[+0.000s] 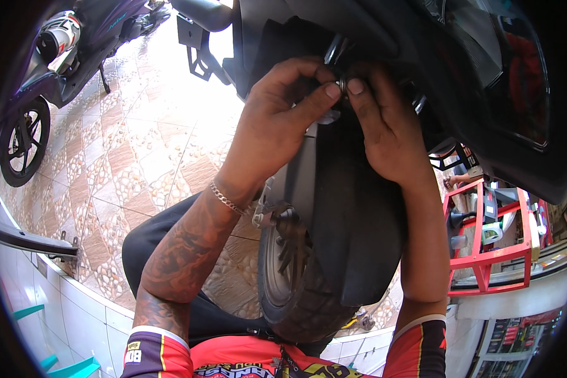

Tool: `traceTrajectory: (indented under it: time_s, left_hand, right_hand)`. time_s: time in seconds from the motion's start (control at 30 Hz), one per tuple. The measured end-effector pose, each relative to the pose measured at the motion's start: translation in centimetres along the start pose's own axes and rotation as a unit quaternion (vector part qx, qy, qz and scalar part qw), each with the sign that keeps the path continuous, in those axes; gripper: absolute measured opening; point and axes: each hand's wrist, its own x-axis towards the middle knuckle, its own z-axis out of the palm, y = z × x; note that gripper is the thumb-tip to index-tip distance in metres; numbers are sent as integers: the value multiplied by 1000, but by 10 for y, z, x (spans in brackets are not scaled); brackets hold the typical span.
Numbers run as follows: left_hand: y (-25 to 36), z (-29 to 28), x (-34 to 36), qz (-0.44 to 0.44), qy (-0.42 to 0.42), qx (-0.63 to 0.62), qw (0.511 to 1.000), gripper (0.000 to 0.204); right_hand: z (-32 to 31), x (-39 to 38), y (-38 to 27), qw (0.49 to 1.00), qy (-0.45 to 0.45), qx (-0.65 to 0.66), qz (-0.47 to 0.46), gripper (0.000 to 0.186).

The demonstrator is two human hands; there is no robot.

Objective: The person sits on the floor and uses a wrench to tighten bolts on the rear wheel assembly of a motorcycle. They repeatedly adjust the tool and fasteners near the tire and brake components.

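Beneath the dark rear bodywork (372, 28) of a motorbike, both my hands meet with their thumbs close together. My left hand (277, 104) is closed, thumb and bent fingers pinching at a small shiny metal part (342, 86). From the other side, my right hand (387, 120) presses its thumb and fingers on that same part; some fingertips are hidden. Just above my fingers a chrome rod (335, 50) shows. Below my hands hangs a black mudguard (359, 208) over the rear tyre (309, 315).
A second motorbike (57, 63) stands at the far left on the patterned tiled floor (138, 151). To the right is a red metal rack (494, 261) holding bottles and tools. A hand of another person (450, 181) shows beside it. White tiled wall (69, 309) curves along the lower left.
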Motion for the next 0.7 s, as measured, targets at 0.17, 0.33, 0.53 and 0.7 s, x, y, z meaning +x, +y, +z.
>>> traceTrajectory:
  time_s: [0.17,0.33,0.53,0.7]
  left_hand:
    - [3,-2,1,-12,-11,26,1000,23]
    - [2,4,1,-20,-13,10,1000,20]
    - [1,8,1,15,-25,16,999,17]
    - [1,11,0,0,-17,0,1000,19]
  right_hand:
    - [0,-2,0,1000,-5,20,7,27]
    - [-3,-10,5,999,30,22,-25,29]
    - [-1,-7,11,982,92,-120,-109,31]
    - [3,-3,12,963,136,-192,-135,28]
